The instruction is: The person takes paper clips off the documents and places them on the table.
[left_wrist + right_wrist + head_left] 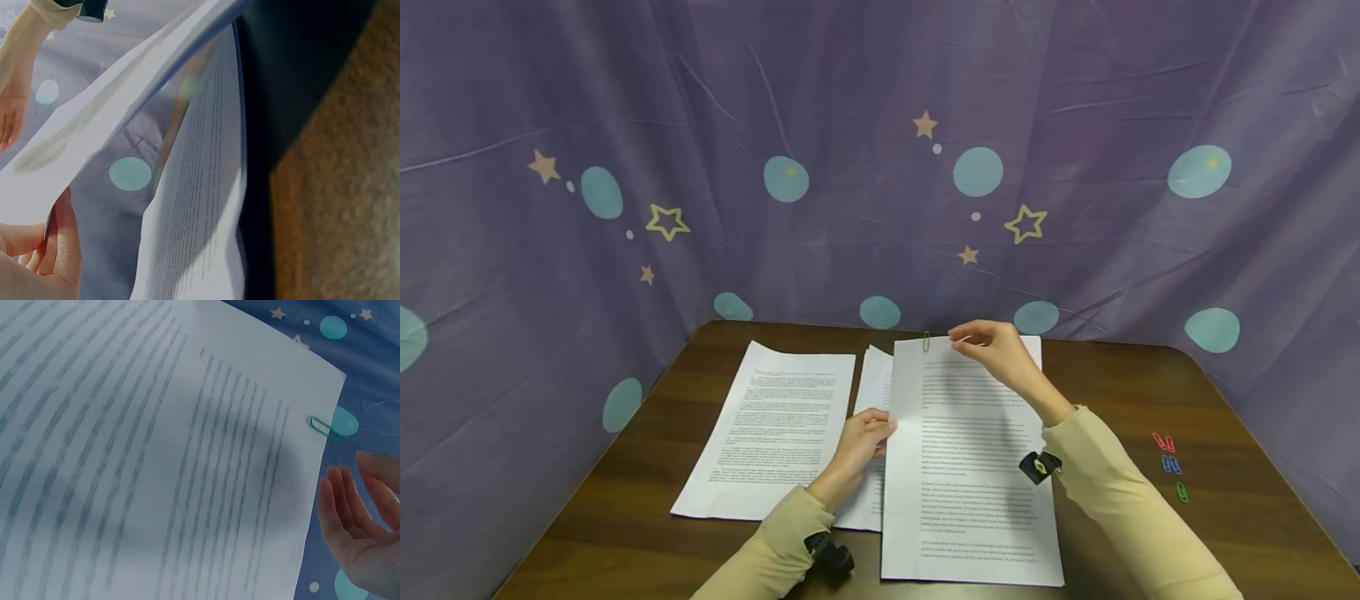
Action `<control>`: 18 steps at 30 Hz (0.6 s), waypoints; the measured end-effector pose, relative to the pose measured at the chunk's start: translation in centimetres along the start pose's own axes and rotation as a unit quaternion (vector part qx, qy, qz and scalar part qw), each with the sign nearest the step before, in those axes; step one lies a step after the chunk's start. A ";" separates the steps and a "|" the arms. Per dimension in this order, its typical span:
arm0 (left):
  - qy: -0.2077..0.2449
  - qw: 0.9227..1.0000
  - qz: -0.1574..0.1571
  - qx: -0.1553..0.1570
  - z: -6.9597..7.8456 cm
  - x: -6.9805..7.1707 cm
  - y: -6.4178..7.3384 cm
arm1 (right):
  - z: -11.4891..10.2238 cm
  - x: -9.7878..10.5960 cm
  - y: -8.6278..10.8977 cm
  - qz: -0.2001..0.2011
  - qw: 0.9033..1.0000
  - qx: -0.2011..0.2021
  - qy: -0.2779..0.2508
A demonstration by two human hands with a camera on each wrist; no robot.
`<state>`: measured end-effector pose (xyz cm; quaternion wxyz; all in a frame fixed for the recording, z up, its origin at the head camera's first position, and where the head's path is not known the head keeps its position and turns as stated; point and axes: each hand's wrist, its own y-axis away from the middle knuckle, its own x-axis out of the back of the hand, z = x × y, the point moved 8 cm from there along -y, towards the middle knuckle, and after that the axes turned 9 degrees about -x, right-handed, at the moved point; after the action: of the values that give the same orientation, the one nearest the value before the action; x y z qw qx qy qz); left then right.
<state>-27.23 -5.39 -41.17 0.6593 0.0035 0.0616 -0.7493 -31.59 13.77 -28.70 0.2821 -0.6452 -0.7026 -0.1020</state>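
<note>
A sheaf of printed paper is held up off the table, its text facing me. My left hand pinches its left edge between thumb and fingers, as the left wrist view also shows. A green paper clip sits on the sheaf's top edge, near the left corner. My right hand is at that top edge, just right of the clip. In the right wrist view, the right hand has loosely bent fingers with nothing between them, beside the clip.
Another printed stack lies on the wooden table at left. More pages lie partly hidden behind the held sheaf. At right are red paper clips, blue clips and one green clip. A patterned purple curtain hangs behind.
</note>
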 end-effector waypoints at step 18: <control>0.008 1.000 -0.001 -0.002 -0.1 -0.2 0.0 | -3.0 -1.6 0.0 0.017 0.999 -0.003 -0.033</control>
<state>-27.21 -5.16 -41.23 0.6584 0.0076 0.0683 -0.7495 -30.74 10.88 -27.09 0.2585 -0.6612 -0.7001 -0.0773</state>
